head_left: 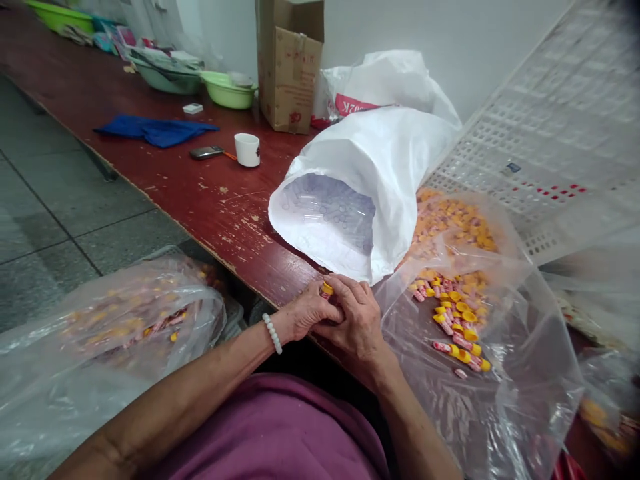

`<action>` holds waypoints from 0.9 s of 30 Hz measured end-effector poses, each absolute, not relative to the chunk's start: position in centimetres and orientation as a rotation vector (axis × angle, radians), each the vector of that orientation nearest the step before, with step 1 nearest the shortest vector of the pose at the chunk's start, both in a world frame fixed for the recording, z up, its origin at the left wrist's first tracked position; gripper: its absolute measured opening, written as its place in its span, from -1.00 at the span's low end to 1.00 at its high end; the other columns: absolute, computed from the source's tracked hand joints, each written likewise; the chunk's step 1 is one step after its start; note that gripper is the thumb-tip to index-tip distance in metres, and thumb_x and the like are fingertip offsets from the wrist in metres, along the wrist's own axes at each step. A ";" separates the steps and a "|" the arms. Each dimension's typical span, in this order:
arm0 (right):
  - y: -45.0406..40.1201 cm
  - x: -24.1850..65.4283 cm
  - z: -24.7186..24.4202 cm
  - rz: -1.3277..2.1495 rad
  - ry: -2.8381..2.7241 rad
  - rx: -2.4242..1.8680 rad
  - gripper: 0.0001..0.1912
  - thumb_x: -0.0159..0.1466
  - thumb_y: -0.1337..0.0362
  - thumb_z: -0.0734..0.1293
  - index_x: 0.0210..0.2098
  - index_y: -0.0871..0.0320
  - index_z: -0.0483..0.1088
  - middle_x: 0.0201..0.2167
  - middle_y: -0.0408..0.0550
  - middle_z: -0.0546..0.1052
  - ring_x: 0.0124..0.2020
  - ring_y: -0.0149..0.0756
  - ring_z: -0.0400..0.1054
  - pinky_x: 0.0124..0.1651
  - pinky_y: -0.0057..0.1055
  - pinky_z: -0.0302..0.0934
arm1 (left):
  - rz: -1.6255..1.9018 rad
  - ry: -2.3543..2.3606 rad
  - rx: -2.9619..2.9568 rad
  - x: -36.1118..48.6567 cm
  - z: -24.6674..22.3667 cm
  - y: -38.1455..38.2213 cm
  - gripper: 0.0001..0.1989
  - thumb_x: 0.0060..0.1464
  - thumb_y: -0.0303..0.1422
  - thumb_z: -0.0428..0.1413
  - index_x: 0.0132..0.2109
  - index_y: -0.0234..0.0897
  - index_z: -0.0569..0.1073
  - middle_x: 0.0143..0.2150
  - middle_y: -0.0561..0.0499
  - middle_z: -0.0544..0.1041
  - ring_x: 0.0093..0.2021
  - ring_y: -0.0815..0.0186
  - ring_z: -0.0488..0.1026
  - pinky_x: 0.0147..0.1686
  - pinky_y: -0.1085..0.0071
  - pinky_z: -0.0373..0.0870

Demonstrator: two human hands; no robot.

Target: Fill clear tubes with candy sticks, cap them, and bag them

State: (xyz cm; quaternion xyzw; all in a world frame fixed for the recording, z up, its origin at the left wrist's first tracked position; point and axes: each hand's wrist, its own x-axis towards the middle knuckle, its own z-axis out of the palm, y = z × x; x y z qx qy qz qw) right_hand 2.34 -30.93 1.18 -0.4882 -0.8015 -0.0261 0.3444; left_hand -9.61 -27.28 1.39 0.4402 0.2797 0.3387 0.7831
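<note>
In the lower centre of the frame, the 2 hands meet at the near edge of the table [235, 243]. The left hand [301, 316], a white beaded bracelet [272, 333] at its wrist, is closed on a small yellow-capped piece [327, 291]; the right hand [359, 317] curls against it, and whether it grips the piece too I cannot tell. At lower right, more capped pieces [456, 311] lie loose on clear plastic [525, 407]; at lower left, a clear bag [35, 360] holds others. Beyond the hands, a white sack [390, 150] gapes toward them, with a tilted white crate [565, 127] at upper right. Farther, in the upper left, are a white cup [247, 151], a blue cloth [163, 131] and, upper centre, a cardboard box [295, 77].
</note>
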 end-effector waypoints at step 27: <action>-31.4 -4.0 -0.1 0.398 -2.335 -1.044 0.04 0.00 -0.02 0.44 0.29 0.15 -0.14 0.22 0.25 0.09 0.21 0.08 0.09 0.08 0.03 0.24 | 0.973 0.793 0.549 -19.1 -2.7 -31.4 -0.78 -0.46 -0.52 0.22 -0.51 -0.35 0.38 -0.54 0.09 0.40 -0.52 0.42 0.34 -0.45 0.43 0.33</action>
